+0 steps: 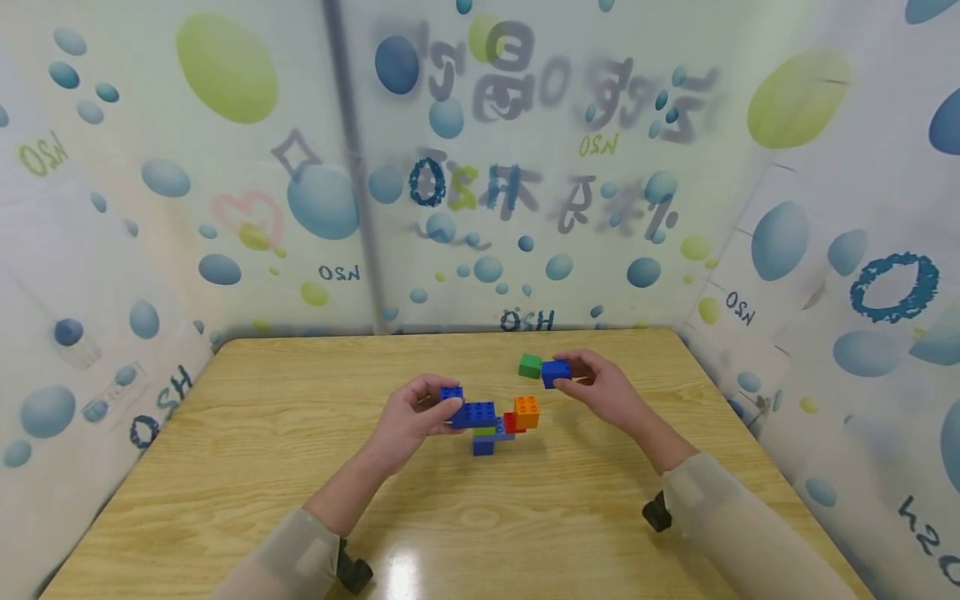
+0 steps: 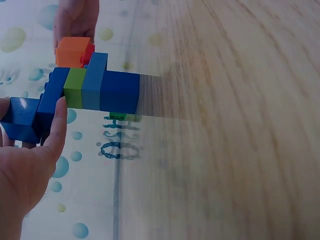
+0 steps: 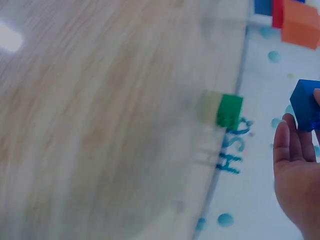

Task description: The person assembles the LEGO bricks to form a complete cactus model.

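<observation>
My left hand (image 1: 405, 427) grips the blue end of a toy building-brick assembly (image 1: 480, 414), thumb on the near side. The assembly stacks blue, lime and light-blue bricks, with a red brick (image 1: 510, 423) and an orange brick (image 1: 527, 412) at its right end. In the left wrist view, a dark blue brick (image 2: 120, 92) forms its base, close to or on the table. To the right, my right hand (image 1: 603, 390) pinches a single blue brick (image 1: 557, 374) between thumb and fingers, apart from the assembly. A loose green brick (image 1: 529, 366) lies just left of that blue brick.
The wooden table (image 1: 300, 392) runs back to a patterned curtain (image 1: 465, 275) with bubbles and lettering. Similar curtains hang at both sides. Dark wrist devices (image 1: 354, 573) show under the pale sleeves (image 1: 750, 525).
</observation>
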{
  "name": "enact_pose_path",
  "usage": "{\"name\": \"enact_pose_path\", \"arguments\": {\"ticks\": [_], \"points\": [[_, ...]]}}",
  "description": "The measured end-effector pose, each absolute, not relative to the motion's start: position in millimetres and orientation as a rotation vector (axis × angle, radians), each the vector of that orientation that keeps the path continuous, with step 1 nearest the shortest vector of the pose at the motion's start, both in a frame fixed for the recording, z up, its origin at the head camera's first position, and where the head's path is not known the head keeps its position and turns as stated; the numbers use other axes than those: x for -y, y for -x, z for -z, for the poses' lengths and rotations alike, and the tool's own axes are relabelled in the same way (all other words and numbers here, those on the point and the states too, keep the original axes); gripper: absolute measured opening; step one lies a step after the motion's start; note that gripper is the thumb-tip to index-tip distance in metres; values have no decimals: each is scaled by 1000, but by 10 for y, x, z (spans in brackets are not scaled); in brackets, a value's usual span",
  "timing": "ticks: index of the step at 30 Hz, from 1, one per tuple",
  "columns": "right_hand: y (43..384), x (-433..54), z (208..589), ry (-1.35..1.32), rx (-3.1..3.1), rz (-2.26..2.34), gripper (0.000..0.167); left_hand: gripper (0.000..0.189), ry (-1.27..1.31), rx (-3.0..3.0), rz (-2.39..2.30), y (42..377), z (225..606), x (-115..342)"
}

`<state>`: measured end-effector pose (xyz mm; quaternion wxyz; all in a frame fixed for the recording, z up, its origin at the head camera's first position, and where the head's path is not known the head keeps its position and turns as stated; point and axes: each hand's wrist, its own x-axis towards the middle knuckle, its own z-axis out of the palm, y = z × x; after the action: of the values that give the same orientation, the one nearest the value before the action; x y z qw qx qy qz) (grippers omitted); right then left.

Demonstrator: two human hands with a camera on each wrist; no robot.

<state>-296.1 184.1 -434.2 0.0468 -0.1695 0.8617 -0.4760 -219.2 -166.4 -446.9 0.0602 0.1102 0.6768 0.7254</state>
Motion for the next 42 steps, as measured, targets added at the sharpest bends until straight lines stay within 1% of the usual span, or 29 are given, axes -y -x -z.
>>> {"name": "enact_pose_path", "arguments": {"ticks": [7,13,23,31,42], "points": [[2854,-1644,4155,662,-2577,1518,49,36,-329,-2055,-2196,2189,4460,1664],[2779,-1475,4091,742,-2535,1536,51,36,-321,-2065,-2192,2194,4457,1662],[2698,-1234,4119,791,-2531,1449,49,39,-297,-2074,-2189,2213,4482,1662],[2635,-1112,4130,807,-2532,1429,38,39,-305,-2063,-2192,2209,4472,1659],[2625,-992,4124,925,-2508,1393,40,39,-314,-2061,-2200,2218,4483,1658]]}}
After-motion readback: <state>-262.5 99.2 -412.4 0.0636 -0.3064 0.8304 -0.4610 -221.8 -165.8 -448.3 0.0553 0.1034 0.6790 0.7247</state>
